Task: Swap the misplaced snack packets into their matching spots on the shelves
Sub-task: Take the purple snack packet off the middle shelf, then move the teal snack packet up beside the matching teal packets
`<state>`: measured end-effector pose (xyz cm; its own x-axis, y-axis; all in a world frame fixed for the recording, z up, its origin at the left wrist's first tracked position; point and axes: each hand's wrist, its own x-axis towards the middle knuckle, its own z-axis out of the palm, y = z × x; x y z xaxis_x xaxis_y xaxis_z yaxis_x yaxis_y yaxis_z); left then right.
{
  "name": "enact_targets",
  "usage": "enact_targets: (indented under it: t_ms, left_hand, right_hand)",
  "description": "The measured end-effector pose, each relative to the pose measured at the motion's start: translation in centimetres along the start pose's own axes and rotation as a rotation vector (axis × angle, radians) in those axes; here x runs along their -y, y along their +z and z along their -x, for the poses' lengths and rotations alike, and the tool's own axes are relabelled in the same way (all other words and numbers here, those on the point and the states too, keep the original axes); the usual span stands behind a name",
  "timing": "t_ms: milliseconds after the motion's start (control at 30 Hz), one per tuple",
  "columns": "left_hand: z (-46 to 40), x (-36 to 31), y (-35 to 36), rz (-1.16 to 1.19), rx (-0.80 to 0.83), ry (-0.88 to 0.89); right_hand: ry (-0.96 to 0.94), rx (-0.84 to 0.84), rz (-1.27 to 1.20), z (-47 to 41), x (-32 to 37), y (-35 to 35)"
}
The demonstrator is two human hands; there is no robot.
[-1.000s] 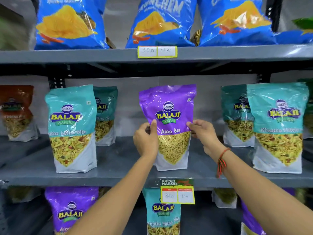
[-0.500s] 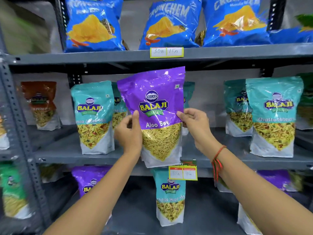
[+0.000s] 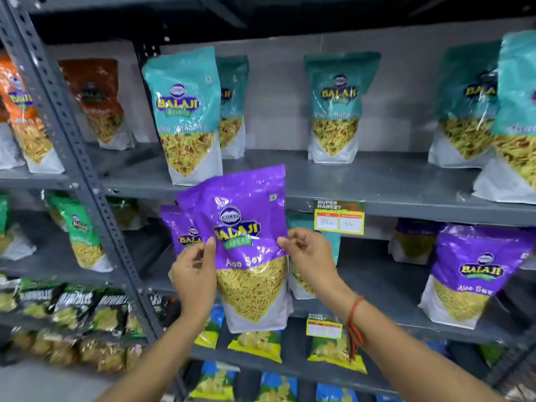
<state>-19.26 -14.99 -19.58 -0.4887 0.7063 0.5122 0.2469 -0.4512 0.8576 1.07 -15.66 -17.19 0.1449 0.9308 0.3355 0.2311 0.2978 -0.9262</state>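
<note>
A purple Aloo Sev packet (image 3: 243,245) hangs in front of the lower shelf, tilted slightly. My left hand (image 3: 194,274) pinches its left edge and my right hand (image 3: 307,256) pinches its right edge. Behind it on that shelf stand another purple packet (image 3: 178,230) at the left and a teal Khatta Mitha Mix packet (image 3: 330,250), mostly hidden by my right hand. A further purple packet (image 3: 470,274) stands at the right. The shelf above carries teal packets (image 3: 185,111), (image 3: 336,108).
A grey perforated upright (image 3: 72,158) divides this rack from the one at the left, which holds orange (image 3: 23,117) and green packets (image 3: 81,230). A yellow price tag (image 3: 339,217) hangs on the teal shelf's edge (image 3: 406,210). Lower shelves hold yellow-green and black packets.
Both hands have lifted the purple packet off the teal shelf and carried it down to the level of the purple-packet shelf. The view has tilted downward.
</note>
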Motion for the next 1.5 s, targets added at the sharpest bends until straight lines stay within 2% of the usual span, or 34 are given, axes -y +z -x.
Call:
enact_targets:
  t_ms: [133,267,467,567,800,900,1000,1100,1167,1267,1400,1500]
  left_hand:
    - [0.7,5.4,1.4,-0.165,0.061,-0.138]
    - [-0.4,8.3,4.2,-0.258,0.097,-0.282]
    - [-3.3,13.7,7.3,-0.185,0.093,-0.434]
    - [-4.5,16.5,7.9,-0.145,0.141,-0.493]
    - [-4.2,19.0,7.4,-0.191,0.222,-0.423]
    - [-4.1,18.2,7.1,-0.203,0.285,-0.485]
    - [-3.6,15.4,7.4,-0.239,0.202,-0.556]
    - [-1.7,12.2,8.4,-0.235,0.098,-0.344]
    - [0.3,10.0,9.7,-0.179,0.159,-0.241]
    - [3.5,7.7,12.4,-0.137,0.3,-0.19]
    - [6.8,7.8,16.9,-0.232,0.524,-0.291]
    - [8.0,9.1,20.1,-0.25,0.597,-0.408]
  right_hand:
    - [0.11,0.016,0.192,-1.1,-7.0,1.2]
    - [0.139,0.007,0.38,-3.7,-11.0,1.9]
    - [0.156,-0.036,0.427,-7.5,-13.8,4.1]
    - [0.171,-0.07,0.416,-8.1,-15.0,4.9]
    - [0.175,-0.047,0.449,-7.3,-16.8,5.4]
    - [0.214,-0.063,0.421,-7.1,-17.0,5.5]
    - [0.251,-0.056,0.369,-6.6,-16.6,5.0]
    - [0.29,-0.091,0.343,-5.2,-15.6,3.7]
    - [0.302,-0.168,0.285,-4.2,-15.0,2.4]
    - [0.314,-0.336,0.221,-2.9,-14.8,-0.5]
    - [0.352,-0.547,0.154,-2.6,-16.0,-4.9]
    - [0.416,-0.515,0.153,-4.5,-17.7,-7.3]
